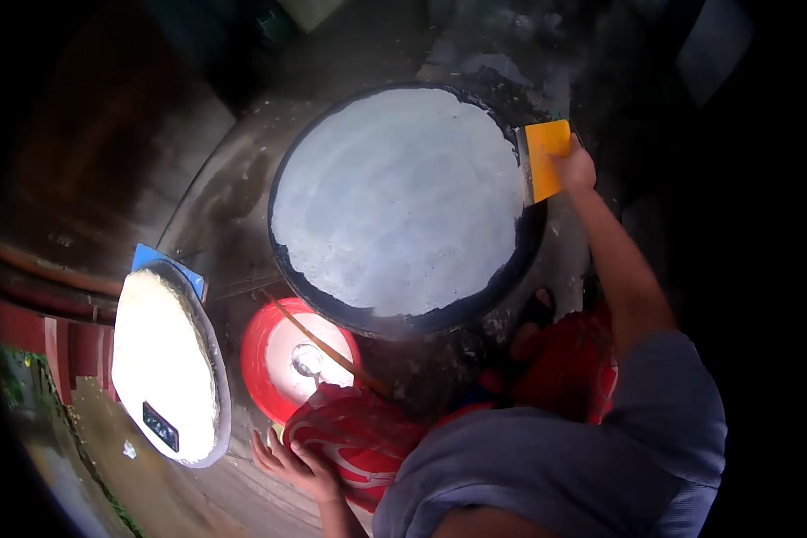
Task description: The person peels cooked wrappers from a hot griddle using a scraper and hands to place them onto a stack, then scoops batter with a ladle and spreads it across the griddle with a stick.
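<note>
My right hand (577, 169) is closed around a yellow scraper (549, 161), whose metal edge meets the right rim of a round dark griddle (531, 238). A thin white batter layer (399, 197) covers most of the griddle, with ragged edges. My left hand (300, 468) hangs low beside my knee, fingers apart and holding nothing. Nearest to it is a red basin (258, 381) of white batter. In the basin sits a metal ladle (307, 360); a long wooden stick (327, 350) crosses over it.
At the left stands a thick round stack of pale flat sheets (166, 350), with a dark phone-like device (160, 426) on it. Behind the stack shows a blue flat piece (168, 266). My knees in red cloth (359, 439) are close to the basin and griddle.
</note>
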The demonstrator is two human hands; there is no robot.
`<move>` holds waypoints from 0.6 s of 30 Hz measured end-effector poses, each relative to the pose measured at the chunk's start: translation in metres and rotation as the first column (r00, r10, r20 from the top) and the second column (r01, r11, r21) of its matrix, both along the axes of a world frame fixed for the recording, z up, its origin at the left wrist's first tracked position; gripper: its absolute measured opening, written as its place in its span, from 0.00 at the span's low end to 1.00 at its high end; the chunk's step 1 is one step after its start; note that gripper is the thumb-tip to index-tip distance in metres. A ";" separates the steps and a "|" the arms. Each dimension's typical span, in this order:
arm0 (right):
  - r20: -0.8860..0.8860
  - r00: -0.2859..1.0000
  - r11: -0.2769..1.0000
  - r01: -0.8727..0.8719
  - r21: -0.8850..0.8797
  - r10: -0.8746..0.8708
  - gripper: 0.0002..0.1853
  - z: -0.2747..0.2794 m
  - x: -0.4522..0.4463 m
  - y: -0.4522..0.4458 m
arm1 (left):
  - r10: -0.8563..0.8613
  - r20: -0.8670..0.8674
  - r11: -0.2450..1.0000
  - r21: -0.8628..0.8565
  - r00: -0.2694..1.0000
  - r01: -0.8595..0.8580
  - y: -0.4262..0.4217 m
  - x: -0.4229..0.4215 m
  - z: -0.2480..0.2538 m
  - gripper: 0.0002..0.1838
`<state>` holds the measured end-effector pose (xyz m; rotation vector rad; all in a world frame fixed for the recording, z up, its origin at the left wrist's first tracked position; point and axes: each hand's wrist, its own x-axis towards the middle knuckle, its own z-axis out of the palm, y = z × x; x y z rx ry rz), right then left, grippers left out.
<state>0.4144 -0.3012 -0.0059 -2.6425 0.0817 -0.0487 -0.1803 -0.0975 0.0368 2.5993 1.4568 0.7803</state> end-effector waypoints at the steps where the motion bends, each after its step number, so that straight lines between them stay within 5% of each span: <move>1: 0.002 1.000 1.000 0.030 0.003 -0.030 0.40 -0.002 0.015 0.009 | 0.001 -0.002 1.000 0.000 1.000 -0.001 0.002 0.004 0.001 0.21; 4: 0.041 0.989 0.971 -0.134 -0.196 0.144 0.39 0.005 0.038 0.049 | -0.008 -0.049 1.000 -0.014 0.999 0.007 0.005 0.015 0.003 0.21; 8: 0.036 0.998 0.980 -0.050 -0.193 0.058 0.38 -0.004 0.108 0.071 | 0.034 -0.118 0.997 -0.064 0.992 -0.041 0.015 0.023 0.005 0.24; 10: 0.082 0.984 0.963 -0.137 -0.233 0.160 0.39 -0.007 0.122 0.102 | -0.187 -0.214 0.982 -0.038 0.959 0.183 0.022 0.032 0.013 0.23; 12: 0.087 0.950 0.900 -0.251 -0.356 0.300 0.38 0.000 0.133 0.128 | -0.131 -0.204 0.990 -0.080 0.970 0.117 0.020 0.045 0.021 0.23; 14: 0.027 0.980 0.933 -0.180 -0.311 0.197 0.36 0.005 0.154 0.151 | -0.072 -0.149 0.989 -0.140 0.986 0.051 0.025 0.055 0.021 0.24; 18: 0.078 0.914 0.866 -0.347 -0.358 0.399 0.33 0.003 0.160 0.210 | -0.028 -0.107 0.981 -0.193 0.994 0.007 0.031 0.054 0.008 0.24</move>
